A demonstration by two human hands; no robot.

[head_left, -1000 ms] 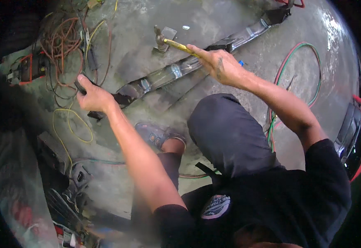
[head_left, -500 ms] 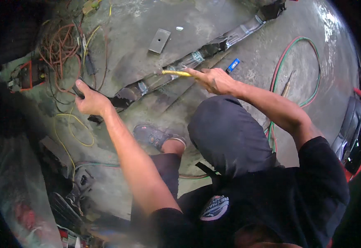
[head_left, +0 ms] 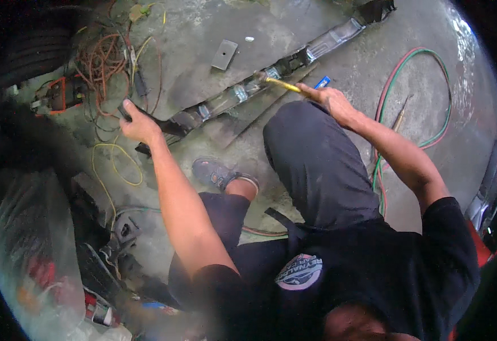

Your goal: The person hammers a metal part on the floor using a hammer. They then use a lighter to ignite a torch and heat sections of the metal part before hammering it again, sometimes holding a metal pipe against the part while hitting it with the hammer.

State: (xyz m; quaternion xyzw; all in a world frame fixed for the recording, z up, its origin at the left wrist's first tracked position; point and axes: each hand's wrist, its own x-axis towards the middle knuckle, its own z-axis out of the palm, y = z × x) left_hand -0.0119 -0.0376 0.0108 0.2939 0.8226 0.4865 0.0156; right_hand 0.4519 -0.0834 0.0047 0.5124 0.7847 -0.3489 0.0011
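Metal beam (head_left: 282,66) is laid diagonally across the concrete floor (head_left: 294,23), its dark end grasped by the curled left hand (head_left: 140,125). A yellow-handled hammer (head_left: 283,83) is gripped firmly in the right hand (head_left: 332,103); whether the beam is touched by its head cannot be judged.

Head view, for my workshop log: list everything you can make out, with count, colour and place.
floor: 1, grey, beneath
bar: 1, dark grey, diagonal across floor
hammer: 1, yellow handle, head over bar
plate: 1, grey, beyond bar
white piece: 1, beside plate
blue item: 1, near hammer
hoses: red and green, looped right
pointed tool: 1, brownish, inside loop
red-brown cord: count unclear, piled upper left
yellow cord: count unclear, left
plastic sheet: 1, greyish, lower left
shirt: 1, black, lower right
shoe: 1, grey, centre
left hand: 1, bare, gripping bar's left end
right hand: 1, bare, holding hammer
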